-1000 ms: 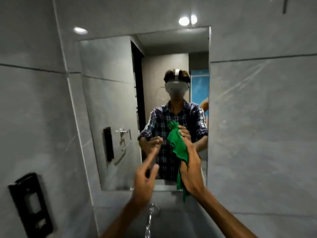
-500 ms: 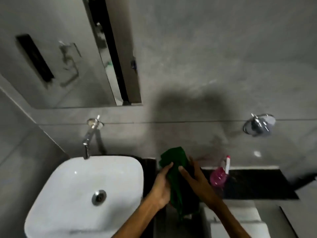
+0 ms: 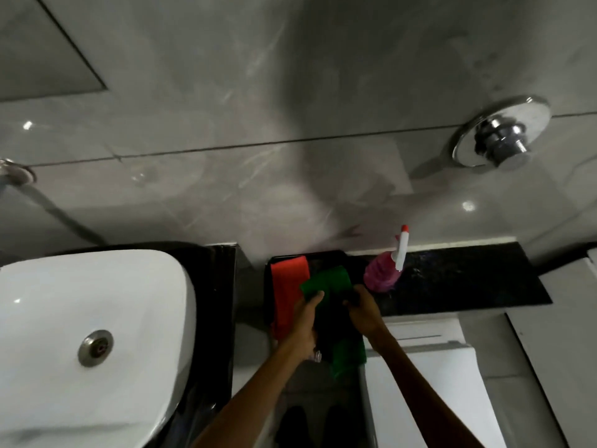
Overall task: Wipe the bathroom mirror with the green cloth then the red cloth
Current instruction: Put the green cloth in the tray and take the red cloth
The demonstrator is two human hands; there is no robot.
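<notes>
There is only 1 view, from a camera on the person's head; it looks steeply down and forward, at the grey tiled wall (image 3: 290, 92) and the things below it; the wall fills the top half, so the camera is close to it; the white sink (image 3: 97, 302) sits low on the left, cut off by the edge; the black tray (image 3: 323, 255) is near the middle, and both forearms reach up into the picture from the bottom edge; the wide lens bends the tile lines; the round chrome button (image 3: 500, 137) is upper right.
</notes>
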